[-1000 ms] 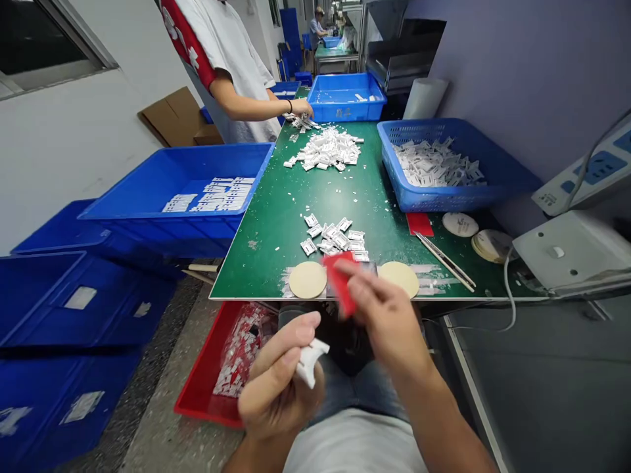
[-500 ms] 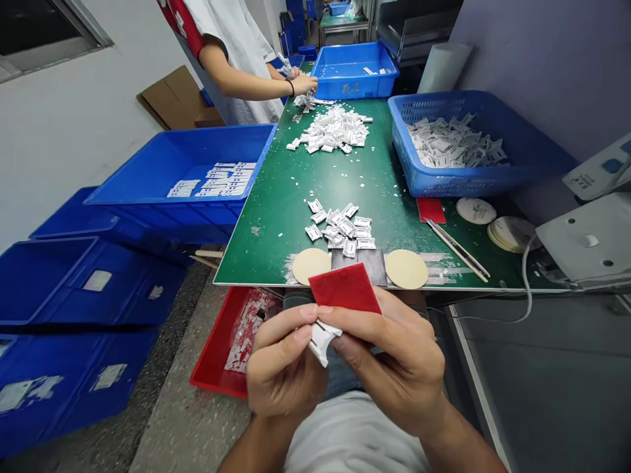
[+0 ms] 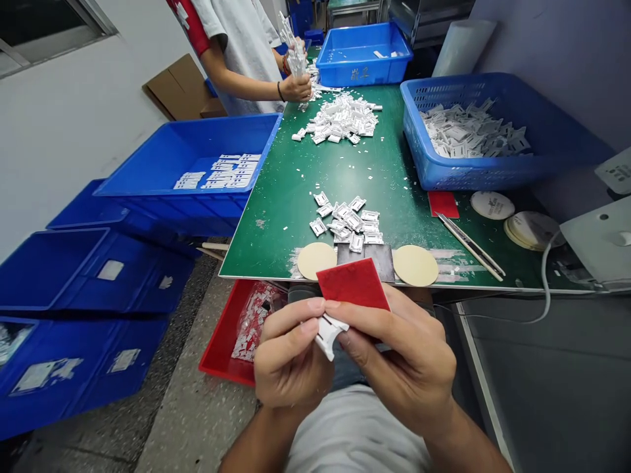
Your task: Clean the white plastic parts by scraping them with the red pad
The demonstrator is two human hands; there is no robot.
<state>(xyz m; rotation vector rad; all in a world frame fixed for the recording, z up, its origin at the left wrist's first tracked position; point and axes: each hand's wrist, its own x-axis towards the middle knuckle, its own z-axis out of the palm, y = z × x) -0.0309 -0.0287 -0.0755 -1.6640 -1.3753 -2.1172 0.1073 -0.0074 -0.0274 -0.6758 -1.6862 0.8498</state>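
Note:
Close to my body, above the table's front edge, my left hand (image 3: 293,355) pinches a small white plastic part (image 3: 328,336) with a curved notch and a slot. My right hand (image 3: 407,358) is closed around a red square abrasive sheet (image 3: 353,284), which stands up from between its fingers. The right thumb and forefinger also touch the white part's right side. Beyond the hands, a small cluster of similar white parts (image 3: 352,220) lies on the green table (image 3: 276,217). Two pale round discs (image 3: 317,261) flank dark square pads (image 3: 379,259) at the front edge.
At the right are a blue basket (image 3: 458,174) of white parts, tweezers (image 3: 470,248), another red square (image 3: 444,204) and a white machine (image 3: 601,243). A larger white pile (image 3: 345,118) lies farther back. A co-worker's hand (image 3: 298,87) holds white pieces. Blue bins (image 3: 187,203) stand left, a red bin (image 3: 221,348) below.
The view has shifted slightly, so the scene sits a little differently. My hands keep nearly the same grip on the white part and red sheet. The co-worker has raised a bunch of white pieces.

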